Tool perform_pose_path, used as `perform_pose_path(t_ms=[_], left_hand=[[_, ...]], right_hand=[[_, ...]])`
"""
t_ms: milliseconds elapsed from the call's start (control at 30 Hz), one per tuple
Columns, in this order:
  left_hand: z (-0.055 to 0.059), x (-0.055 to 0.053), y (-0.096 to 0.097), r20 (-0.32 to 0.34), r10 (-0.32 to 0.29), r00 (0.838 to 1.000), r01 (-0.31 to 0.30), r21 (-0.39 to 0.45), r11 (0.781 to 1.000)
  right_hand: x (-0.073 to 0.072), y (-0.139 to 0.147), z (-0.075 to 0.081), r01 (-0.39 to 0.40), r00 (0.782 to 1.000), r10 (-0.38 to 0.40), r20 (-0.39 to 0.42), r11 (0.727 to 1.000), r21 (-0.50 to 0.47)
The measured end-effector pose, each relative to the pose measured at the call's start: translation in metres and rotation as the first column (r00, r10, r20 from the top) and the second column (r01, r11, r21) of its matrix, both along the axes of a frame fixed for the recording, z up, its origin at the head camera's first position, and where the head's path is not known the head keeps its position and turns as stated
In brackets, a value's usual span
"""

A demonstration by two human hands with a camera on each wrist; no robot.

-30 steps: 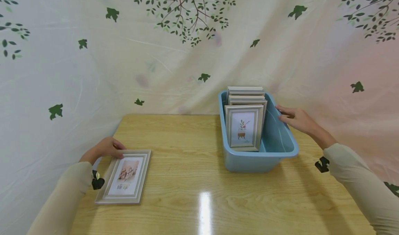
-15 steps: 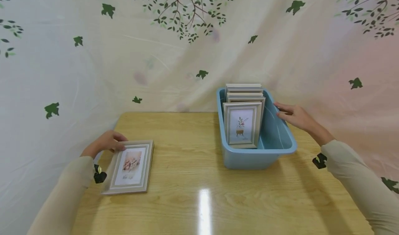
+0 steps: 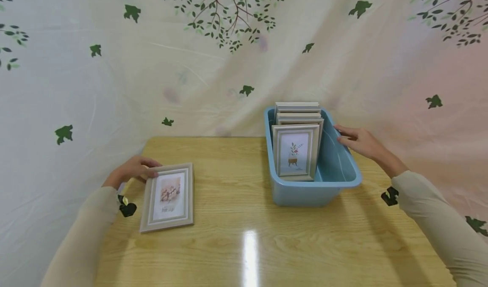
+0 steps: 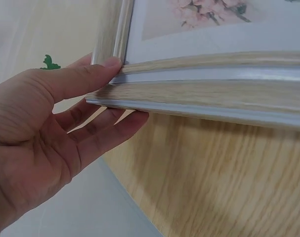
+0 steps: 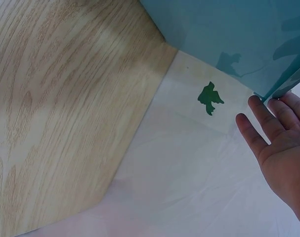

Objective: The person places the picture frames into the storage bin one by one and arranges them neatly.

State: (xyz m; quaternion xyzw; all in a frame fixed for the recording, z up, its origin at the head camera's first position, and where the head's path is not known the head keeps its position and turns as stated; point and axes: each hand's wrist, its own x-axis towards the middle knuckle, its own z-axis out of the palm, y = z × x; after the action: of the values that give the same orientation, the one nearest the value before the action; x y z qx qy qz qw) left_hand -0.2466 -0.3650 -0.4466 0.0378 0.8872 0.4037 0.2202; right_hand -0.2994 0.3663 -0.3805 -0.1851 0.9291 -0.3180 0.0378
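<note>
My left hand (image 3: pixel 133 168) pinches the top left corner of a pale wood picture frame (image 3: pixel 169 200) that shows pink flowers. In the left wrist view the thumb lies on top of the frame's corner (image 4: pixel 199 91) and the fingers are beneath it. That edge is raised above the table; whether the opposite edge touches is unclear. My right hand (image 3: pixel 362 143) holds the right rim of a blue plastic tub (image 3: pixel 316 194). Its fingers (image 5: pixel 258 121) are outside the wall, and its thumb is mostly hidden in the right wrist view. Several frames (image 3: pixel 295 151) stand upright in the tub's left side.
The wooden table (image 3: pixel 221 249) carries both the tub and the held frame's surroundings. A pale curtain (image 3: pixel 213 67) with printed leaves hangs right behind the table's back edge. Inside the tub, bare floor and wall (image 3: pixel 335 164) show to the right of the upright frames.
My left hand has drawn the flower picture frame up and to the right, turning it slightly upright in view. My right hand stays at the tub's rim.
</note>
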Motion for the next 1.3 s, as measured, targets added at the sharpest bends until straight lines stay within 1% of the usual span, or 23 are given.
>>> perform_pose_path(t_ms=[167,267,533,633,800,967,1133,1300], left_hand=[[0.005,-0.006,0.001,0.010,0.007,1.000,-0.007,0.006,1.000],[0.008,-0.010,0.002,0.006,-0.003,1.000,0.003,0.012,1.000],[0.021,-0.014,0.008,-0.009,-0.016,1.000,0.016,0.052,0.998],[0.026,-0.017,0.012,-0.013,-0.032,0.999,0.033,0.057,0.998],[0.036,-0.022,0.021,-0.011,-0.042,0.999,0.043,0.072,0.996],[0.046,-0.026,0.032,-0.029,-0.048,0.998,0.051,0.093,0.994],[0.052,-0.031,0.041,-0.047,-0.062,0.997,0.066,0.093,0.993],[0.057,-0.038,0.049,-0.069,-0.070,0.995,0.078,0.123,0.989]], right_hand=[[0.000,-0.001,0.001,0.006,1.000,-0.006,0.000,1.000,0.001],[0.000,-0.002,0.001,0.008,1.000,-0.008,-0.002,1.000,0.003],[0.001,-0.003,0.000,0.010,1.000,-0.010,-0.004,1.000,-0.002],[0.002,-0.003,0.000,0.010,1.000,-0.010,-0.007,1.000,-0.007],[0.001,-0.003,-0.001,0.003,1.000,-0.003,-0.017,1.000,-0.005],[-0.001,-0.004,-0.001,-0.006,1.000,0.006,-0.026,1.000,-0.010],[-0.001,-0.004,0.001,0.008,1.000,-0.008,-0.017,1.000,-0.005],[-0.001,-0.005,0.003,0.024,1.000,-0.024,0.004,1.000,0.006]])
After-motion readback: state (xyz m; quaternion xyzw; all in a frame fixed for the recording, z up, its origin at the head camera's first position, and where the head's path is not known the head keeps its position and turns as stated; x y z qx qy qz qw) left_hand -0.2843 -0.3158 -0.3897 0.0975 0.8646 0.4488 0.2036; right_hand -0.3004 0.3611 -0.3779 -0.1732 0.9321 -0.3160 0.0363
